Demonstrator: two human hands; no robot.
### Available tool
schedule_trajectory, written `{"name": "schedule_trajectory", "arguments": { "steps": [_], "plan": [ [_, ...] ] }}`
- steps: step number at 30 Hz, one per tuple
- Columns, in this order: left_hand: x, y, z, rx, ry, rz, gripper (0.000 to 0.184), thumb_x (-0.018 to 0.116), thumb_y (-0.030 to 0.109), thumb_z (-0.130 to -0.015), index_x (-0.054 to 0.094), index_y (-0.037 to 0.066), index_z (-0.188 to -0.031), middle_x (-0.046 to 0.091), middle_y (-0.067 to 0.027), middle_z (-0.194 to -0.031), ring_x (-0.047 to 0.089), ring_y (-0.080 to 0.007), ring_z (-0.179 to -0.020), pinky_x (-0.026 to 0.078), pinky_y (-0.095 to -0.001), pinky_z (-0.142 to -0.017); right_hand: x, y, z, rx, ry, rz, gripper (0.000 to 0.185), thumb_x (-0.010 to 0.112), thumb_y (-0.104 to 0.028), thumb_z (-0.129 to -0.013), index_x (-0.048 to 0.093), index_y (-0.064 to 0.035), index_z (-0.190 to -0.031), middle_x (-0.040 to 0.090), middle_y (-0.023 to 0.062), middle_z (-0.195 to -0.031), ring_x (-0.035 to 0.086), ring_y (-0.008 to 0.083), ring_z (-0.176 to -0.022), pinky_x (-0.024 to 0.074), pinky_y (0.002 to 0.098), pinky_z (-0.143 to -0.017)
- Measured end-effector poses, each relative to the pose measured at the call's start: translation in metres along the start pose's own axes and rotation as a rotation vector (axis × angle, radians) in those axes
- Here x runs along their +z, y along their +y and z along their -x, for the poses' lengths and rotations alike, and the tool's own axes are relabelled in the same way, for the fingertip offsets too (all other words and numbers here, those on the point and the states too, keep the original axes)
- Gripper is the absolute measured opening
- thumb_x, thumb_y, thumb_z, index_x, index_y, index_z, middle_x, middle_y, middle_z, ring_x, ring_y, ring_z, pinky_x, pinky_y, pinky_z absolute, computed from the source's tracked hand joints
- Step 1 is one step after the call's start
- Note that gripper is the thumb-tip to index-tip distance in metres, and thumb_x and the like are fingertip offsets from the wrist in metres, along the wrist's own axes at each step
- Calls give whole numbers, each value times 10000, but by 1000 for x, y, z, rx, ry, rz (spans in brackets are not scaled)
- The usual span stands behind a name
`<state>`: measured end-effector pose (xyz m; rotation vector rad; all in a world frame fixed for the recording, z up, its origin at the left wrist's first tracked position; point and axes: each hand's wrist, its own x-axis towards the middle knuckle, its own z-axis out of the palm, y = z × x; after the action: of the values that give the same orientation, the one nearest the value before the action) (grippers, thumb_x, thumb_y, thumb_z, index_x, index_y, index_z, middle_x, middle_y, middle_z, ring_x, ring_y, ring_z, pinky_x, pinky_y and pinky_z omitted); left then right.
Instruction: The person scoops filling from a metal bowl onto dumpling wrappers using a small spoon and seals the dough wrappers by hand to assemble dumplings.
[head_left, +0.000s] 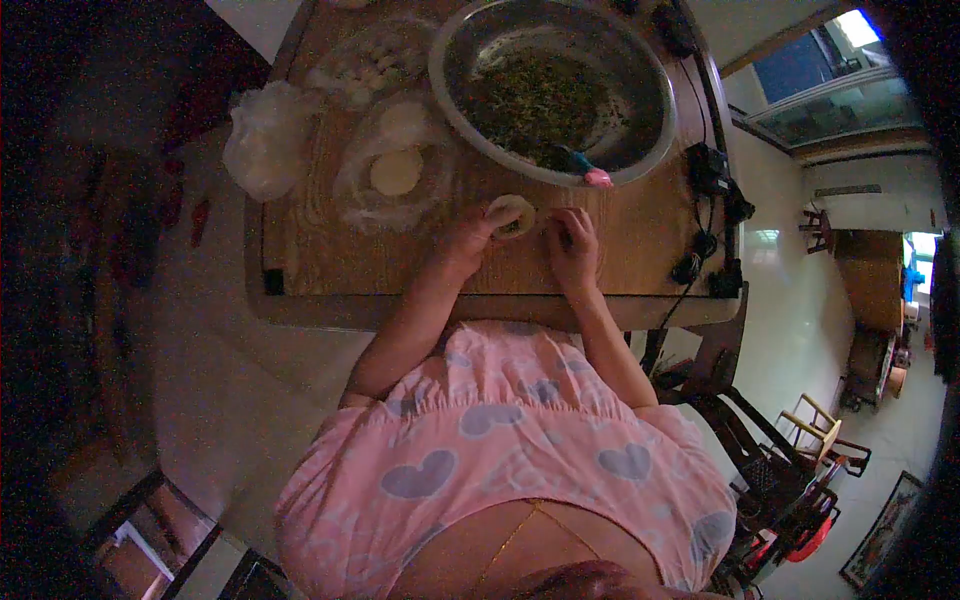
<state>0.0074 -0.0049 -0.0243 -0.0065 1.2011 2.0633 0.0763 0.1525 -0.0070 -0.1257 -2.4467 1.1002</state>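
Observation:
My left hand (473, 238) holds a round, pale dough wrapper (512, 212) with a little green filling showing in it, just above the table's near part. Close by on the right, my right hand (574, 250) has its fingers curled together, apart from the wrapper. What they hold, if anything, is hidden. Beyond both hands stands a large metal bowl (660, 135) containing chopped green filling (540, 100). A utensil with a pink and blue handle (597, 177) leans at its near rim. Left of the bowl, flat dough wrappers (397, 172) lie on clear plastic.
Small pale pieces in a plastic bag (375, 70) lie at the back left, near a crumpled white bag (268, 140) on the table's edge. A black adapter (708, 168) and cables run along the right side of the wooden table (340, 265). Chairs (812, 425) stand behind, right.

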Motion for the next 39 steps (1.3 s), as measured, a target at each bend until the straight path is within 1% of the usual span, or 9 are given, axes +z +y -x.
{"name": "schedule_trajectory", "arguments": {
  "steps": [5,8,14,17,22,29,32,34,39],
  "plan": [
    [-5,-16,-1,98,10,48,299,619,230,-793,591,46,-1026,605,-62,-996,586,-160,-891,494,-312,-769,-2,1,0,17,35,3,135,574,-25,-766,573,-36,-901,533,96,-876,531,254,-801,446,317,-685],
    [-6,-16,1,37,162,88,320,618,248,-800,587,25,-1028,608,-77,-986,595,-169,-879,495,-303,-764,4,15,-3,-22,42,142,143,593,-46,-748,573,-36,-889,531,102,-893,515,285,-846,439,350,-706],
    [3,0,11,27,164,162,302,590,246,-829,585,22,-1031,609,-87,-993,600,-186,-893,507,-313,-764,15,28,-10,-156,5,305,127,603,-75,-736,571,-41,-854,539,120,-872,510,302,-866,434,368,-722],
    [-14,-9,-6,-25,153,56,304,581,256,-836,584,28,-1037,607,-83,-998,598,-190,-898,507,-320,-769,-4,9,-9,-104,-47,143,128,609,-35,-724,577,-39,-848,559,107,-869,539,276,-848,443,337,-731],
    [-18,-17,-4,31,47,110,323,577,292,-840,597,25,-1020,612,-76,-988,599,-187,-888,503,-316,-751,-78,-83,-52,-210,254,-141,199,616,44,-694,586,-28,-877,588,84,-909,566,221,-836,447,299,-762],
    [-16,-6,2,2,-10,103,313,575,274,-845,599,0,-996,611,-102,-972,600,-187,-878,508,-325,-758,-69,-87,-93,-342,110,344,157,591,47,-729,596,-29,-867,600,101,-897,572,228,-842,440,304,-798],
    [-14,-7,1,31,-11,182,287,592,245,-834,602,0,-984,616,-89,-960,604,-185,-866,516,-319,-755,-64,-91,-68,-253,133,76,162,579,42,-735,594,-35,-877,595,104,-915,573,246,-834,443,303,-788],
    [-40,-40,-23,182,-27,-72,274,608,229,-821,604,5,-979,617,-75,-954,606,-181,-854,520,-313,-754,-52,-90,-50,-299,75,33,171,571,36,-743,585,-34,-899,587,96,-892,567,238,-810,448,298,-764],
    [-17,-12,-6,-29,18,56,254,636,216,-791,616,49,-980,620,-51,-954,609,-162,-839,521,-308,-736,-12,-41,-2,-23,-58,-80,188,565,22,-758,558,-25,-940,551,92,-867,543,220,-745,454,297,-710]
  ]
}}
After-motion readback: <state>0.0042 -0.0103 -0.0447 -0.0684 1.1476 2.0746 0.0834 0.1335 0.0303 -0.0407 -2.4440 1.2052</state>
